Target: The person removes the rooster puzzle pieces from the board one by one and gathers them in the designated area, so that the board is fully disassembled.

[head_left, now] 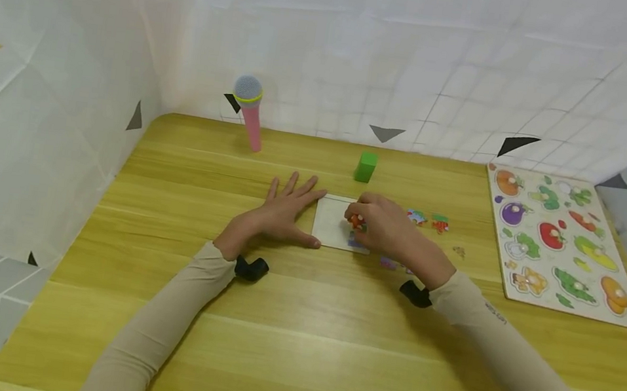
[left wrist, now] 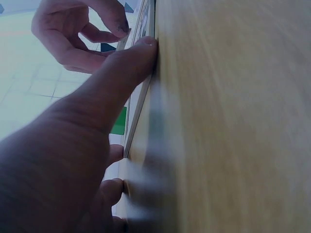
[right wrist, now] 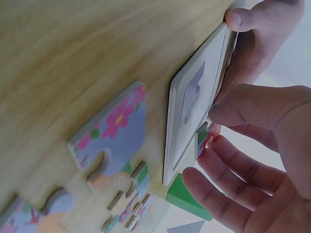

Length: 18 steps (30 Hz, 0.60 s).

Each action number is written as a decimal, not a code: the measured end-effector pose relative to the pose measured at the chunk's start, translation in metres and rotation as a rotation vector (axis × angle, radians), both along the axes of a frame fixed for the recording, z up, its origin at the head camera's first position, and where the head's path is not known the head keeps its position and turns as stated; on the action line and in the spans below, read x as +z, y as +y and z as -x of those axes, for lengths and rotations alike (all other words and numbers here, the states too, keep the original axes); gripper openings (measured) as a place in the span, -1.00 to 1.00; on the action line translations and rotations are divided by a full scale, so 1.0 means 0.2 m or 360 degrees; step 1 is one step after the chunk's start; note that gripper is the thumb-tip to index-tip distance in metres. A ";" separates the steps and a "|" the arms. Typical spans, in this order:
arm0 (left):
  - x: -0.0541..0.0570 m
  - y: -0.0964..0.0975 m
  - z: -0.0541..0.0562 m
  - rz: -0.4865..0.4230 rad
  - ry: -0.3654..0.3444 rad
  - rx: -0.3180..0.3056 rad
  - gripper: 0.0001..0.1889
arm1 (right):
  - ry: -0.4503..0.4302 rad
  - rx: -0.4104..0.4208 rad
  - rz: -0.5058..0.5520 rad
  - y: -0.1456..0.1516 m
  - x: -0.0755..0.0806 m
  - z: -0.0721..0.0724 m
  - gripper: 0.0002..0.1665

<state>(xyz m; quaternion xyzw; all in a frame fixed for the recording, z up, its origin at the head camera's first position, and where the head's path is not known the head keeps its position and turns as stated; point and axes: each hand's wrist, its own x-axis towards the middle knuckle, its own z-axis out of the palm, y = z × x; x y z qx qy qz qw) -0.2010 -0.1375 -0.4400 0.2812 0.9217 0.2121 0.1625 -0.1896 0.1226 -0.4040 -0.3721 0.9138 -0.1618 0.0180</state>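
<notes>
My left hand [head_left: 277,217] lies spread on the table at the left side of a small white puzzle tray [head_left: 330,224]. Its thumb touches the tray's near left corner, and the index fingertip is by the far left corner. Over the tray's right part, my right hand [head_left: 394,232] pinches a red and green jigsaw piece [right wrist: 201,141] between thumb and fingers. A pale purple jigsaw piece [right wrist: 192,94] lies inside the tray's near right corner. To the tray's right are several loose jigsaw pieces, including one with pink flowers [right wrist: 119,131].
A green block [head_left: 366,167] stands behind the tray. Farther left at the back is a toy microphone [head_left: 251,118] with a pink handle. On the right lies a wooden vegetable puzzle board [head_left: 566,310]. White cloth [head_left: 331,59] hangs behind the table.
</notes>
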 end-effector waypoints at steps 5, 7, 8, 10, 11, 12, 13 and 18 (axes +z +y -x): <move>0.01 0.00 0.00 -0.0011 0.0000 0.0005 0.18 | -0.0013 0.0001 0.0034 0.01 0.03 -0.02 -0.76; 0.00 0.00 0.00 -0.0011 0.0003 -0.0001 0.18 | -0.0017 -0.0002 0.0039 0.02 0.03 -0.02 -0.76; 0.00 0.00 0.00 -0.0007 0.0005 -0.0003 0.18 | -0.0015 -0.0003 0.0042 0.03 0.03 -0.02 -0.76; 0.00 0.00 0.00 -0.0002 0.0006 -0.0003 0.18 | -0.0008 0.0000 0.0052 0.04 0.03 -0.03 -0.78; 0.00 0.00 0.00 0.0000 0.0009 -0.0002 0.18 | -0.0003 0.0002 0.0061 0.05 0.02 -0.03 -0.78; 0.00 0.00 0.00 0.0001 0.0009 -0.0001 0.18 | 0.0009 0.0005 0.0067 0.05 0.02 -0.03 -0.78; 0.00 0.00 0.00 0.0004 0.0011 0.0000 0.18 | 0.0015 0.0009 0.0078 0.06 0.02 -0.03 -0.78; 0.00 0.00 0.00 0.0008 0.0010 -0.0001 0.18 | 0.0047 -0.0010 0.0113 0.08 0.01 -0.04 -0.76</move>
